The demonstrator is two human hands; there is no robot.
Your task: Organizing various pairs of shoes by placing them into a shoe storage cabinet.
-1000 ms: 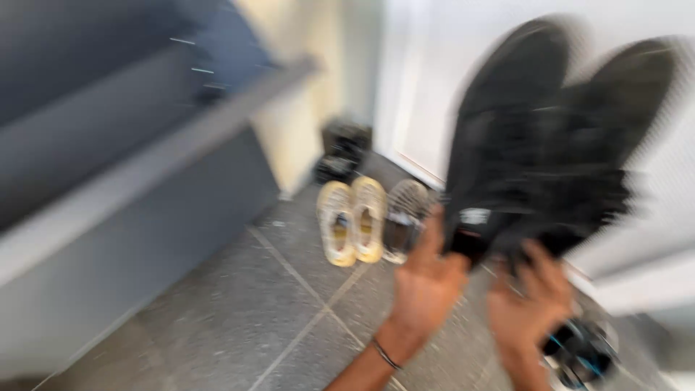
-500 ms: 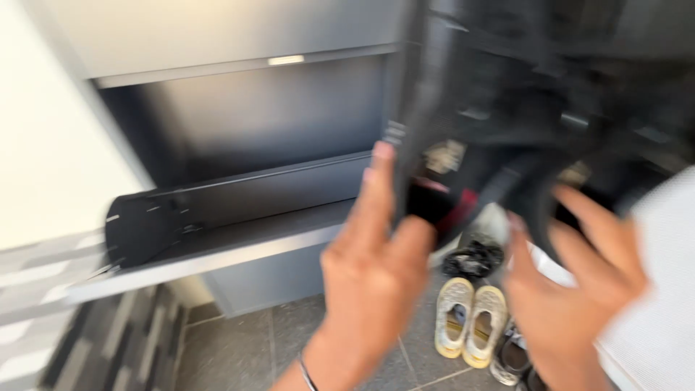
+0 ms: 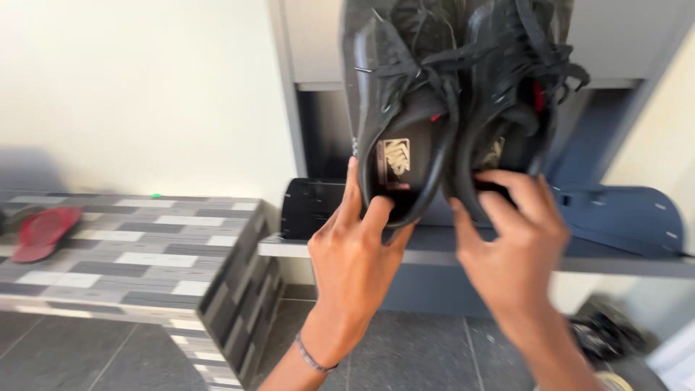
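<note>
Head view looks down on two hands lifting two black lace-up shoes side by side, toes up, in front of an open grey shoe cabinet point(image 3: 637, 43). The left hand point(image 3: 355, 253) has its fingers point(image 3: 352, 190) pinching the heel rim of the left black shoe point(image 3: 394, 94), thumb hooked inside the opening; the right hand point(image 3: 510, 246) curls its fingers point(image 3: 510, 181) over the heel collar of the right black shoe point(image 3: 507, 80) in the same way. Both shoes hang above the cabinet's tilted-out tray point(image 3: 434, 242), clear of its front edge. Each grip catches only the heel rim, so a shoe could likely swing or slip free, and the loose laces point(image 3: 557, 69) could snag on the tray's edge. Count: two black shoes held, two hands, one red slipper point(image 3: 43, 232) lying on the striped tiled counter point(image 3: 145, 261) near its far left end, and some dark footwear point(image 3: 604, 333) on the floor at lower right, too blurred to count.
</note>
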